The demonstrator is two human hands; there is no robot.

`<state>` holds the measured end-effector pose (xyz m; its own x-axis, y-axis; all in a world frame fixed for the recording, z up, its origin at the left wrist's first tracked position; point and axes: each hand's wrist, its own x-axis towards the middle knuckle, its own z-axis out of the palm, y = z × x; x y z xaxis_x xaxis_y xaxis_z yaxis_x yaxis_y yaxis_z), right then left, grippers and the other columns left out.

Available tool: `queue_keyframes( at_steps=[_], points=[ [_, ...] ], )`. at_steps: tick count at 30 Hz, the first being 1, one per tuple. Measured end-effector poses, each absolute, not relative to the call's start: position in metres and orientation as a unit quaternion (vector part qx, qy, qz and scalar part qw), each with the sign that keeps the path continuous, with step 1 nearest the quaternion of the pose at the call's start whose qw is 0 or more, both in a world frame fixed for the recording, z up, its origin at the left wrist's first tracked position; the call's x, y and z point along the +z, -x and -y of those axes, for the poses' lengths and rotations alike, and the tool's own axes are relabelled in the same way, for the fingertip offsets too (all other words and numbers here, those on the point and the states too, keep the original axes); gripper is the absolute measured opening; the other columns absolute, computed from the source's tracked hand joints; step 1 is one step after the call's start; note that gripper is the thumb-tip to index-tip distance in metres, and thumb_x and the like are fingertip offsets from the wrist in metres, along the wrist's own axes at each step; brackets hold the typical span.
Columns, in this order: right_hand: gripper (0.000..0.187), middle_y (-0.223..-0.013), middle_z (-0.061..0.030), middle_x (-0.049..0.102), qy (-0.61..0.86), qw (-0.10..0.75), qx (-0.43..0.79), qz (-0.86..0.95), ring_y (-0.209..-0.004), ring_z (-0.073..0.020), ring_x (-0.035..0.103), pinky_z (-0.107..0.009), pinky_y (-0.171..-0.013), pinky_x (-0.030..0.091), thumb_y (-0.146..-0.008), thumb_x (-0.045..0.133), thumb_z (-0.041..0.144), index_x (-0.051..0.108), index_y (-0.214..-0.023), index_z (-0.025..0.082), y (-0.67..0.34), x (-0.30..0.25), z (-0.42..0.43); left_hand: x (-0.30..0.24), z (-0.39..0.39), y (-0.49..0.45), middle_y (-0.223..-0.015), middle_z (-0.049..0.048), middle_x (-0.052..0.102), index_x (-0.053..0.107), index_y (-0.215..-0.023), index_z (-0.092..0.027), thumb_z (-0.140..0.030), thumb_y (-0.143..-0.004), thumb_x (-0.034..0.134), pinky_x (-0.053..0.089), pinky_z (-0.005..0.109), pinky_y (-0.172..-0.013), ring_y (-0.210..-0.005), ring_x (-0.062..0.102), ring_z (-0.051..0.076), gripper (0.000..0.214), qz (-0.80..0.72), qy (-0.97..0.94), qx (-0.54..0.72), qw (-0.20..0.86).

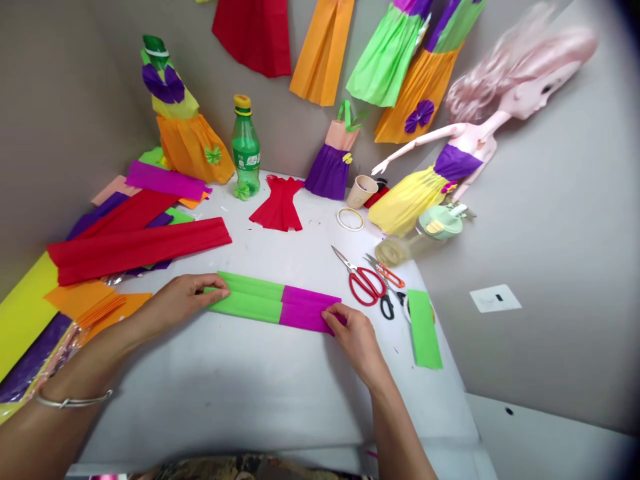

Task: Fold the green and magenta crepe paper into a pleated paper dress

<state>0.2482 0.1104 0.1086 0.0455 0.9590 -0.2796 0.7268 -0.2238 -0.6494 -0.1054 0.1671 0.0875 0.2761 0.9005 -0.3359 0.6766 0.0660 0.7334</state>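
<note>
A long folded strip of crepe paper lies across the white table, green on its left part and magenta on its right. My left hand pinches the green end between thumb and fingers. My right hand presses and pinches the magenta end at its near corner. Both hands hold the strip flat on the table.
Red scissors, smaller orange scissors, a green paper piece and a tape roll lie to the right. Crepe sheets pile at the left. A green bottle, paper dresses, a cup and a doll stand behind.
</note>
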Motion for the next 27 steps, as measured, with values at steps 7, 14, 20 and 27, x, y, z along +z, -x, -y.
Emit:
queue_keyframes(
  at_steps=[7,14,20,27],
  points=[
    [0.014,-0.091,-0.0035,0.071,0.646,0.247,0.370,0.621,-0.085,-0.0223,0.063,-0.031,-0.078,0.044,-0.088,0.067,0.034,0.072,-0.091,0.021,-0.250,0.103,-0.099,0.088,-0.154,0.113,-0.097,0.0029,0.070,0.072,-0.090,-0.024,-0.061,-0.078,0.067,0.050,0.031,-0.084,-0.091,0.063,0.024,0.039,-0.550,-0.710,0.165,0.408],
    [0.012,-0.096,-0.0035,0.071,0.570,0.186,0.275,0.751,-0.089,-0.0235,0.063,-0.037,-0.081,0.050,-0.089,0.071,0.016,0.072,-0.098,0.024,-0.255,0.111,-0.071,0.079,-0.118,0.120,-0.112,0.0036,0.072,0.072,-0.103,-0.030,-0.051,-0.097,0.056,0.052,0.035,-0.092,-0.106,0.062,0.025,0.027,-0.482,-0.807,0.215,0.265],
    [0.020,-0.101,-0.0089,0.068,0.526,0.215,0.141,0.810,-0.088,-0.0234,0.065,-0.035,-0.076,0.057,-0.098,0.056,0.018,0.067,-0.115,0.020,-0.253,0.099,-0.060,0.065,-0.102,0.119,-0.133,0.0041,0.066,0.058,-0.137,-0.030,-0.047,-0.099,0.058,0.048,0.038,-0.101,-0.116,0.061,0.024,0.042,-0.460,-0.860,0.195,0.108],
    [0.020,-0.099,-0.0101,0.070,0.468,0.211,0.043,0.857,-0.082,-0.0228,0.068,-0.033,-0.069,0.060,-0.102,0.051,0.024,0.066,-0.115,0.021,-0.264,0.077,-0.060,0.064,-0.081,0.109,-0.127,0.0019,0.070,0.057,-0.134,-0.025,-0.027,-0.105,0.048,0.042,0.034,-0.112,-0.121,0.062,0.018,0.030,-0.446,-0.860,0.239,0.063]
  ],
)
